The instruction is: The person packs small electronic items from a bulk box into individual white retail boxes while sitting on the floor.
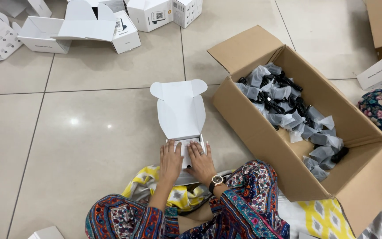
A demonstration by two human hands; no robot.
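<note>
Sitting on the tiled floor (89,132) near its right edge, a big open cardboard carton (368,177) holds black cables in grey wrappers (288,110). Just left of it stands a small white box (181,115), lid flap raised. Both hands press flat into its open tray: left hand (170,160) and right hand (201,163), fingers stretched out, gripping nothing. More white boxes (80,26) lie along the floor's far edge.

The floor (89,132) is laid with large glossy beige tiles, divided by thin dark grout lines; overhead light is reflected at left.
</note>
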